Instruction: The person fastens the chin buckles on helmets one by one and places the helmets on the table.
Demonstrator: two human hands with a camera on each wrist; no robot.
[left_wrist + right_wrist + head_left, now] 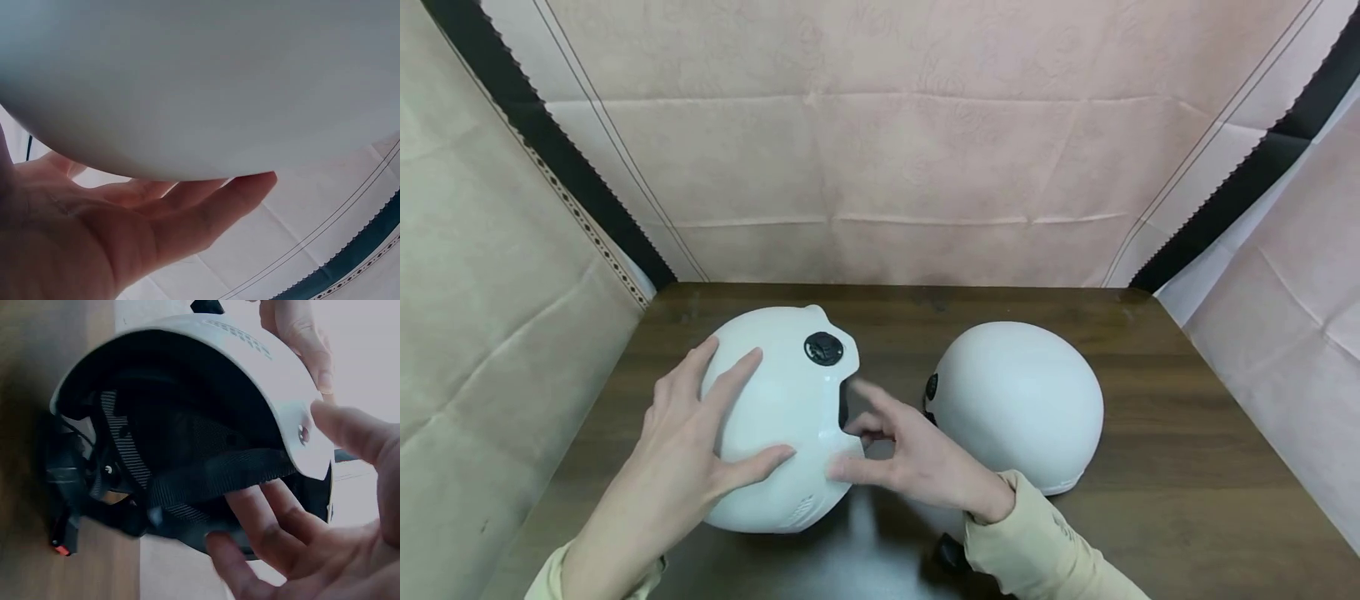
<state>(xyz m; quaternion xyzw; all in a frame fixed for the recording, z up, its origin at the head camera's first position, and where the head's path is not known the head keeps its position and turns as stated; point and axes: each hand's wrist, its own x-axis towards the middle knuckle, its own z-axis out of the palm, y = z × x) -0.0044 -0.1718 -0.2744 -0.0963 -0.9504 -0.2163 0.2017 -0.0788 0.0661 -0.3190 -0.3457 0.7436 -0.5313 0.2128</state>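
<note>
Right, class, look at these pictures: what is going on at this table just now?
A person is handling the left white helmet, tipped on its side on a dark wooden table. The left hand rests spread over its shell, fingers straight. The right hand is at its open edge, with fingertips reaching to the black strap inside. A second white helmet sits dome up to the right, untouched.

Two bare hands, left hand (pixel 688 450) and right hand (pixel 917 458), without gloves, rings, watch or other wear. Each forearm is covered by a pale beige long fabric sleeve (pixel 1045 542), plain and loosely creased, ending in a gathered cuff at the wrist. Fingernails short and unpainted.
</note>
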